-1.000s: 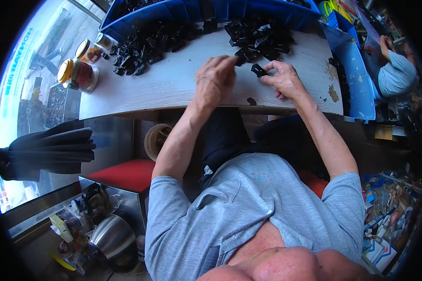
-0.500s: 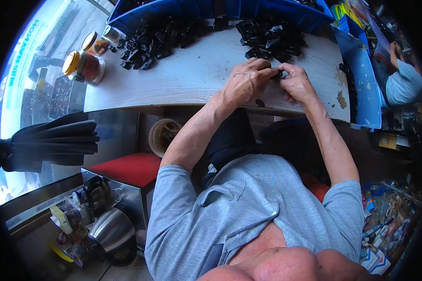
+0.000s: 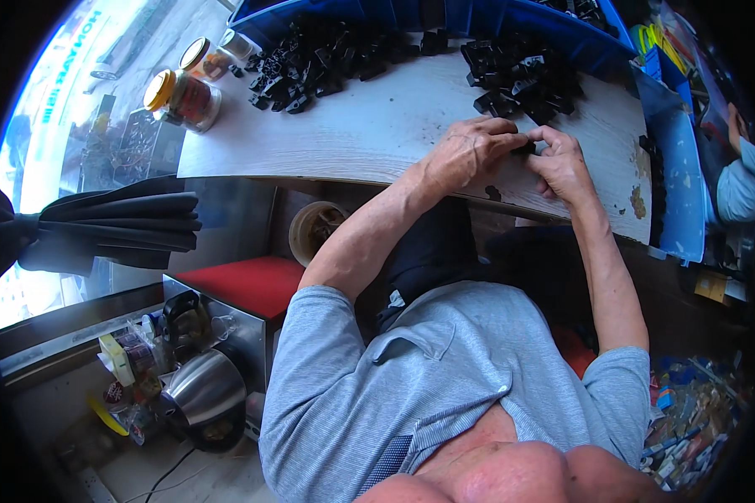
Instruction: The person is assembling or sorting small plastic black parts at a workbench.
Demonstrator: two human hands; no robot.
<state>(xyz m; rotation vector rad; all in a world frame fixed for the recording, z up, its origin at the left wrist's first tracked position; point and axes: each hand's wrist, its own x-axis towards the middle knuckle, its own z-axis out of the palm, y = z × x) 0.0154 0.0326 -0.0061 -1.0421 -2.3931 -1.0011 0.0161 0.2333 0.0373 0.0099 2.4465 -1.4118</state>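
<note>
Above the front part of a whitish wood-grain table [image 3: 327, 138], my two hands meet fingertip to fingertip. A small black plastic part [image 3: 525, 148] shows between them, mostly covered by the fingers. My left hand [image 3: 471, 151] is closed on it from the left, thumb and forefinger pinched. From the right, my right hand [image 3: 564, 168] pinches at the same part, its other fingers curled in. Just beyond the hands lies a heap of black plastic parts [image 3: 524, 82]. Another heap of small black parts [image 3: 317, 65] spreads farther left.
Lidded jars [image 3: 195, 105] stand at the table's left end. Blue bins [image 3: 352, 18] line the back, and a blue crate [image 3: 681, 180] sits at the right. Below are a bucket [image 3: 304, 235], a red-topped cabinet [image 3: 243, 285] and a steel kettle [image 3: 205, 390]. Another person's sleeve [image 3: 740, 189] shows far right.
The whole view has swung, so the table and heaps appear farther right. My hands stay together on the small black part, with only slight finger movement.
</note>
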